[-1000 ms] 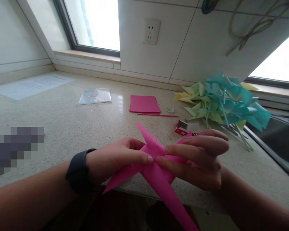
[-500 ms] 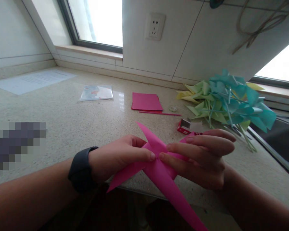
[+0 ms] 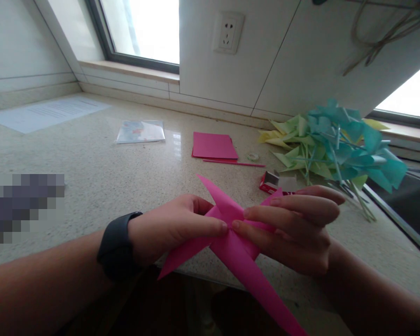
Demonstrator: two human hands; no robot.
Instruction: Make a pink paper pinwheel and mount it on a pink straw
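Note:
A pink folded-paper flower [image 3: 227, 203] with several pointed petals is held between my two hands, over the counter's front edge. One long petal points down toward the lower right. My left hand [image 3: 177, 224], with a dark band on its wrist, presses its thumb near the flower's centre; its other fingers are hidden behind the paper. My right hand [image 3: 294, 228] pinches the paper just right of that thumb, fingertips at the centre. Right behind the flower, a small red open box [image 3: 269, 182] lies partly covered by my right fingers.
Behind sit a stack of pink paper squares [image 3: 215, 145], a thin pink stick [image 3: 234, 163] and a small tape roll [image 3: 252, 157]. Green and blue paper flowers [image 3: 350, 140] lie right, beside a sink [image 3: 402, 200]. A clear packet [image 3: 140, 132] and printed sheet [image 3: 49, 113] lie left.
Both hands keep nearly the same grip on the pink paper flower. The view has shifted very slightly; nothing was let go or picked up.

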